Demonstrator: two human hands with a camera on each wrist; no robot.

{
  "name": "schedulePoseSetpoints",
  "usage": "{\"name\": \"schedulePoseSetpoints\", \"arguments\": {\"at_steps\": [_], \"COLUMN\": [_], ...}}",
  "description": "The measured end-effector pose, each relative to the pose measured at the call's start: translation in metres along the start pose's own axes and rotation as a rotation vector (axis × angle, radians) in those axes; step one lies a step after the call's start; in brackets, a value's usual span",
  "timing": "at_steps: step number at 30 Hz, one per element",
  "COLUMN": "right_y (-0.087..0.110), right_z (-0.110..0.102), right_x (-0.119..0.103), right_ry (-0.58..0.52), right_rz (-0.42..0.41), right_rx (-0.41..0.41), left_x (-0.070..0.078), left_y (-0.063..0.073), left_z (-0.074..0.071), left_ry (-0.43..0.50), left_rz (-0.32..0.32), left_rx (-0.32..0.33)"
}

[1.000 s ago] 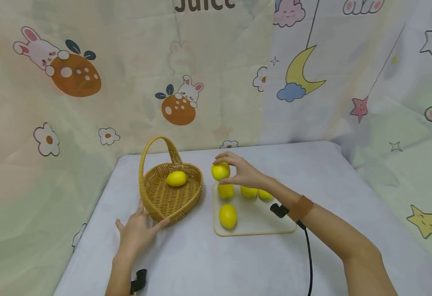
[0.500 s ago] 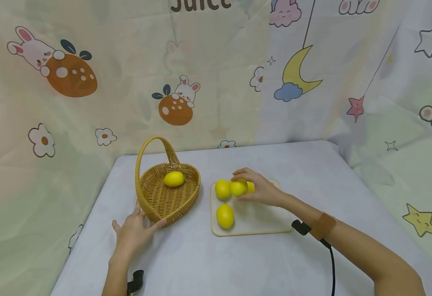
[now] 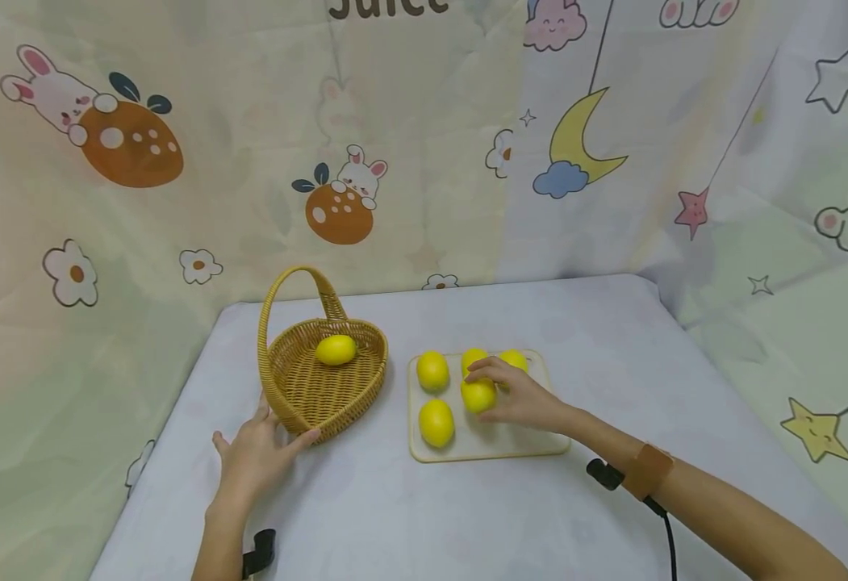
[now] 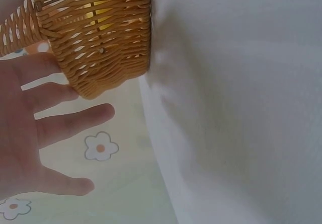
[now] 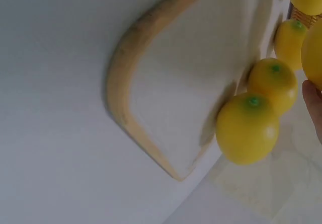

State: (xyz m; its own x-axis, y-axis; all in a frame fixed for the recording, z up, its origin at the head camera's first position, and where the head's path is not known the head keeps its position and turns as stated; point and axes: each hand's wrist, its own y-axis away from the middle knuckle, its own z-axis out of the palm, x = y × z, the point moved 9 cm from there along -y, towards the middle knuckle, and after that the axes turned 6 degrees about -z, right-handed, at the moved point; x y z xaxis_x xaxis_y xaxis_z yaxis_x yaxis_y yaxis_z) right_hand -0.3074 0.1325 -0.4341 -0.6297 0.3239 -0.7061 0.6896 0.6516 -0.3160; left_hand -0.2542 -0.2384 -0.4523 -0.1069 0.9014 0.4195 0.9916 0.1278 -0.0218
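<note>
My right hand [image 3: 521, 401] pinches a yellow lemon [image 3: 478, 395] low over the middle of the white tray [image 3: 511, 444], thumb on the near side and fingers over the top. In the right wrist view only a fingertip and part of the held lemon [image 5: 314, 53] show at the edge. My left hand [image 3: 252, 456] is at the near left of a heart-shaped wicker basket [image 3: 325, 395]. Its fingers are spread and straight, with some fingertips against the weave [image 4: 100, 43], and the thumb lies along the front tip. One lemon [image 3: 336, 350] lies inside the basket.
Around the held lemon several others sit on the tray: a back left lemon [image 3: 433, 371], a front left lemon [image 3: 436, 424] and two along the back edge, including the right one [image 3: 514, 359]. The basket's tall handle [image 3: 267, 323] arches up. A printed cloth [image 3: 424, 161] hangs behind the table.
My right hand has carried the lemon from above the tray's back left corner rightward, down and nearer to me. The left hand and basket hold their place; the view shifts slightly.
</note>
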Motion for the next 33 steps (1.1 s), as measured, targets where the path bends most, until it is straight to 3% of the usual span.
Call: {"name": "schedulePoseSetpoints", "arguments": {"at_steps": [8, 15, 33], "right_y": [0.012, 0.017, 0.02], "right_z": [0.018, 0.03, 0.033], "right_x": [0.003, 0.008, 0.009], "right_ry": [0.042, 0.088, 0.13], "right_rz": [-0.02, 0.011, 0.042], "right_rx": [-0.086, -0.143, -0.164], "left_x": [-0.001, 0.0, 0.001], "left_y": [0.0, 0.0, 0.0], "left_z": [-0.002, -0.002, -0.001], "left_ry": [0.0, 0.003, 0.005], "left_rz": [-0.007, -0.006, -0.001], "left_rx": [-0.006, -0.007, -0.004]}}
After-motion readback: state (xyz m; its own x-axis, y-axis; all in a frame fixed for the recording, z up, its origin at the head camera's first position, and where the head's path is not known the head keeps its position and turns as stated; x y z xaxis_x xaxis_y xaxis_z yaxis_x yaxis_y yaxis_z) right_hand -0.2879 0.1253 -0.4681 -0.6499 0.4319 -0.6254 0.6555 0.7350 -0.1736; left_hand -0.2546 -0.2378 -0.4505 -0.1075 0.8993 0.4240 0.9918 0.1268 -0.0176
